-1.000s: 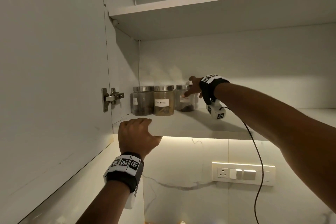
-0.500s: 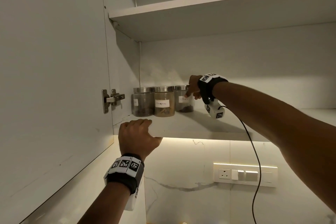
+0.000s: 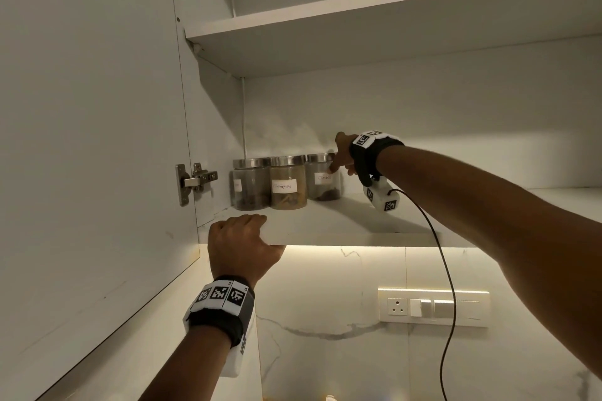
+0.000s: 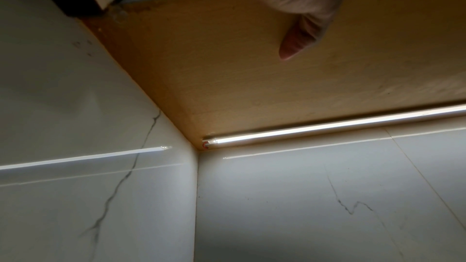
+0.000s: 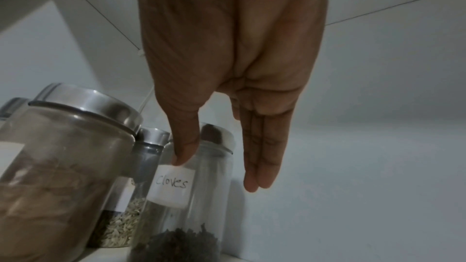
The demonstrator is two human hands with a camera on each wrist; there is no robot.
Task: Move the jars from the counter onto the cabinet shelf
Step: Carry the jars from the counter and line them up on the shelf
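Cloves jar (image 5: 191,196): smooth, breakable glass; grip mid-body; my right hand (image 5: 227,79) extends straight, fingers together, thumb touching the label.

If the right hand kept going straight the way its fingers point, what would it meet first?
Probably the cloves jar: the right hand has its thumb already at the label, while its straight fingers pass beside it toward the shelf; depth is unclear.
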